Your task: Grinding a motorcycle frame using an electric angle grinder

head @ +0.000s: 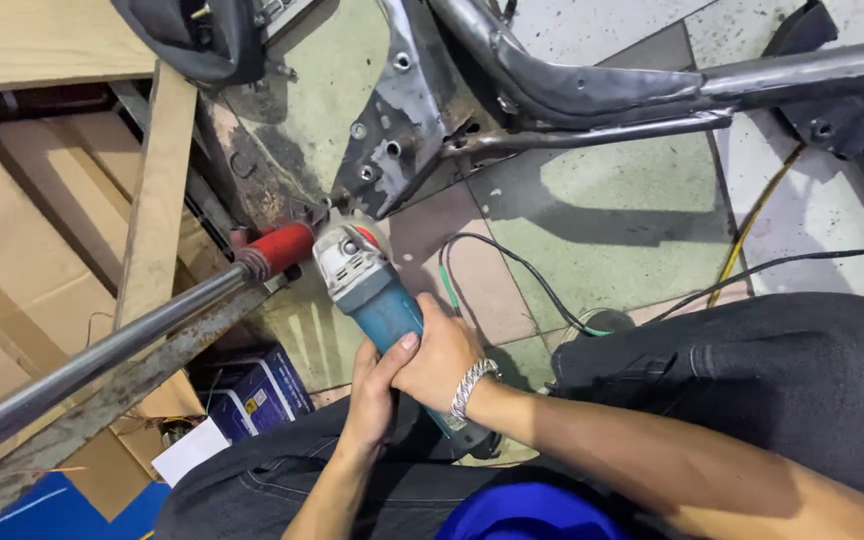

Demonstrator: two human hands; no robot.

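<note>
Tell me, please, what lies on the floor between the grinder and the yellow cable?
In the head view, a black cord and a green wire cross the tiles between the grinder and the yellow cable.

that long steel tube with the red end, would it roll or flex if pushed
The steel tube looks round and smooth, so it would probably roll if free. It appears rigid, unlikely to flex. Its red end sits by the metal frame, which may block it.

Workshop floor clutter
Blue box (257, 392) by cardboard (22, 250) at left; yellow cable (752, 228) and black cable (522, 265) on floor tiles (612, 215).
</note>
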